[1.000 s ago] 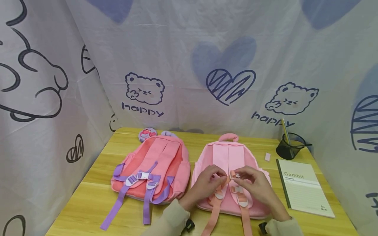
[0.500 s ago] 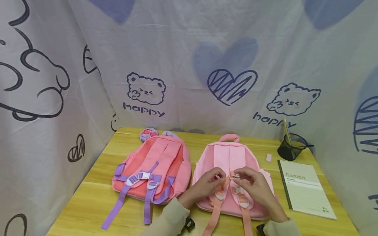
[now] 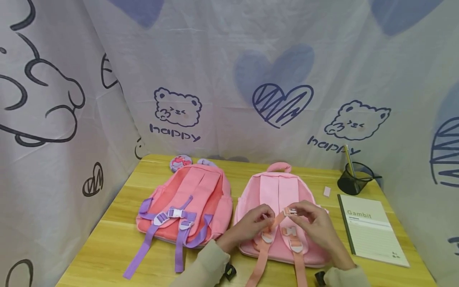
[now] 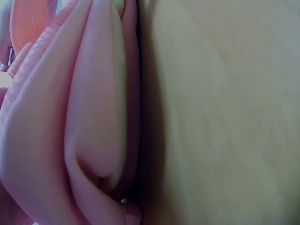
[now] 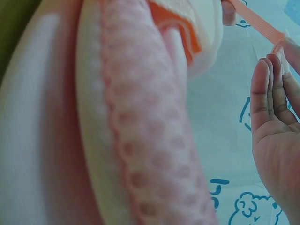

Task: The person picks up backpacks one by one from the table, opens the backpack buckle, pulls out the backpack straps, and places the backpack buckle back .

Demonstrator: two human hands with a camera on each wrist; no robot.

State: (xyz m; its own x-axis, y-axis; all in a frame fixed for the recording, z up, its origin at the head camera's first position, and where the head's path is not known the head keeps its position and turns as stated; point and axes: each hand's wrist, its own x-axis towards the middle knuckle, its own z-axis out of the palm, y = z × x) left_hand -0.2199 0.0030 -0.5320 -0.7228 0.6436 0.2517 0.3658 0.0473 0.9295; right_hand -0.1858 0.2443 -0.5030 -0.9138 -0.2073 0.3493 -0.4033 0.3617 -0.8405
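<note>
A pale pink backpack (image 3: 269, 187) lies on the table with its shoulder straps facing up. My left hand (image 3: 251, 224) pinches an orange webbing strap (image 3: 278, 219) over the left side of the bag. At the strap's other end, my right hand (image 3: 317, 224) holds a white pronged buckle half (image 3: 291, 211) between thumb and fingers. The matching white socket half (image 3: 289, 231) lies on the right shoulder strap, just below. In the right wrist view the orange strap (image 5: 258, 23) stretches straight between the hands. Mostly the backpack's pink side (image 4: 93, 103) fills the left wrist view.
To the left lies a coral backpack (image 3: 191, 183) with purple straps, its white buckle (image 3: 176, 213) fastened. A round badge (image 3: 180, 163) sits behind it. At right are a notebook (image 3: 373, 231), a small eraser-like block (image 3: 327, 191) and a black mesh pen cup (image 3: 349, 184).
My right hand has shifted slightly right and up with the buckle half, so more of the orange strap shows, drawn straight between the hands. The left hand stays nearly still.
</note>
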